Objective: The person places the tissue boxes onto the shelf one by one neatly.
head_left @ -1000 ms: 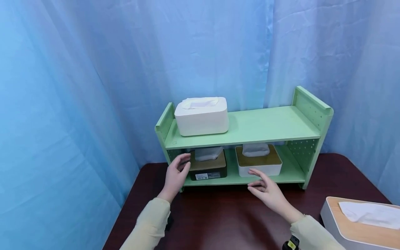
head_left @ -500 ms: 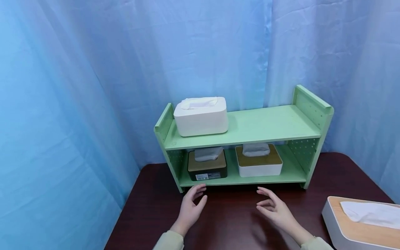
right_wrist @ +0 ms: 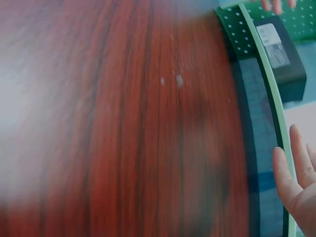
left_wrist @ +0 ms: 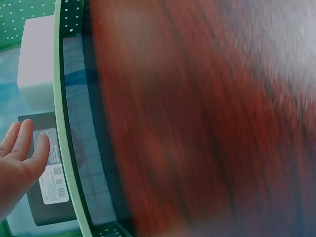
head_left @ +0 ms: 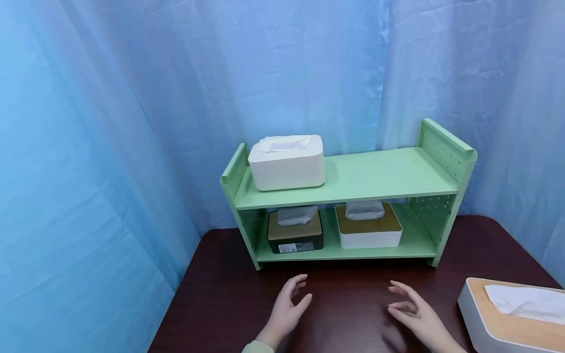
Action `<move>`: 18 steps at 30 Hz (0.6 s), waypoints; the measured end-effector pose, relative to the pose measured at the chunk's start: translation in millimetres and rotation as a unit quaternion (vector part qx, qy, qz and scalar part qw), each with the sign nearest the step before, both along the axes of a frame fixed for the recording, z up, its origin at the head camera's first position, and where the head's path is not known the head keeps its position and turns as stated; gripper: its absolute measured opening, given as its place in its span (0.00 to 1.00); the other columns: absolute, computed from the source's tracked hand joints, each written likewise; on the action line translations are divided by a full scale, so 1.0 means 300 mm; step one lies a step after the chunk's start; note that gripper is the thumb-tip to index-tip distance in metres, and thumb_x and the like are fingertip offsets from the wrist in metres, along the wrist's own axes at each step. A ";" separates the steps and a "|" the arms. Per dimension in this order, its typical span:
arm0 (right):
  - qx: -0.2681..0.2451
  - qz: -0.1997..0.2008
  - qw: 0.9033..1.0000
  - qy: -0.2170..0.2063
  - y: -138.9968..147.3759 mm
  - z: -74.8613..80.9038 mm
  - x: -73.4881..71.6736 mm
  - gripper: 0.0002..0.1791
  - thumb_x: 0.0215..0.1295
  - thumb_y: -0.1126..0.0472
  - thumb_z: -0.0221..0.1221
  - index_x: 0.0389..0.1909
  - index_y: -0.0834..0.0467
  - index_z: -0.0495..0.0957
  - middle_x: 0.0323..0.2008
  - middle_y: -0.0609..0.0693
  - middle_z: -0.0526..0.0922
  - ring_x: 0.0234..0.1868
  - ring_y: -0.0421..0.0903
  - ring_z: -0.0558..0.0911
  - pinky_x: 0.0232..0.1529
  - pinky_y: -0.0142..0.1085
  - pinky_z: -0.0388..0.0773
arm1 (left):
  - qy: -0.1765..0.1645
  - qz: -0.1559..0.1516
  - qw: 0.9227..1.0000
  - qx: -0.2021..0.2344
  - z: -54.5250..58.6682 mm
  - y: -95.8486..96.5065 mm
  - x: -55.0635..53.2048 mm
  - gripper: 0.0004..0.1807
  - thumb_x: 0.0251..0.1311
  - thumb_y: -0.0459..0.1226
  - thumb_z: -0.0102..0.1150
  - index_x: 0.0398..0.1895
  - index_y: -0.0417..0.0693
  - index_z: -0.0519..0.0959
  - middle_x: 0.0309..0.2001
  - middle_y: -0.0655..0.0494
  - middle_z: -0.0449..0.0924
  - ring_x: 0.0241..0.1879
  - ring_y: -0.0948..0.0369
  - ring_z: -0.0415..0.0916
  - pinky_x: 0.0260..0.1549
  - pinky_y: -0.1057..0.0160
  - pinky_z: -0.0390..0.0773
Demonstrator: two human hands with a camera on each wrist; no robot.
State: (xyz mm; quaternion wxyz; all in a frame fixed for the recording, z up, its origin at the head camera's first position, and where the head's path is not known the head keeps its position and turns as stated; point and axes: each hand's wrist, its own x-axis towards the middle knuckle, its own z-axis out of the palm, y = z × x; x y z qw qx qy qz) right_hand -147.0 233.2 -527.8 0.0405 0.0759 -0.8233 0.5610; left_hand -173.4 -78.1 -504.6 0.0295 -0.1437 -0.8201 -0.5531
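My left hand hovers over the table in front of the green shelf, fingers loosely bent and holding nothing. To its right, my right hand hangs with relaxed fingers and nothing in its grasp. On the lower shelf, nearest the left hand, sits a dark tissue box with a wooden lid and a label on its front. Beside it stands a white tissue box with a wooden lid. An all-white tissue box rests on the top shelf at the left.
A larger white tissue box with a light wooden lid lies on the dark wooden table, right of my right hand and cut off by the frame. Blue curtains hang behind and at the sides.
Both hands have drawn back from the lower shelf towards me, over the table. The left hand has come away from beside the dark tissue box. The boxes stay where they were.
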 end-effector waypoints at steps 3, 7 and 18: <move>0.019 -0.008 1.000 -0.014 0.035 0.009 0.014 0.31 0.63 0.66 0.60 0.65 0.64 0.60 0.47 0.21 0.68 0.39 0.28 0.79 0.38 0.27 0.77 | -0.014 -0.005 1.000 -0.002 -0.008 0.017 0.007 0.23 0.64 0.41 0.57 0.61 0.47 0.69 0.60 0.47 0.70 0.59 0.48 0.70 0.58 0.49 0.69; 0.031 0.000 0.999 -0.007 0.087 0.032 0.037 0.31 0.63 0.65 0.59 0.66 0.61 0.60 0.48 0.20 0.67 0.40 0.28 0.79 0.38 0.26 0.77 | -0.032 -0.009 0.999 -0.011 -0.013 0.044 0.014 0.24 0.64 0.42 0.57 0.62 0.49 0.69 0.61 0.49 0.70 0.60 0.49 0.69 0.59 0.49 0.69; -0.029 0.039 0.986 0.160 0.360 0.151 0.086 0.36 0.61 0.82 0.50 0.69 0.58 0.58 0.58 0.27 0.71 0.45 0.26 0.79 0.39 0.18 0.73 | -0.030 -0.027 0.999 -0.010 -0.022 0.088 0.025 0.26 0.63 0.42 0.57 0.64 0.49 0.69 0.61 0.48 0.70 0.60 0.48 0.68 0.58 0.48 0.69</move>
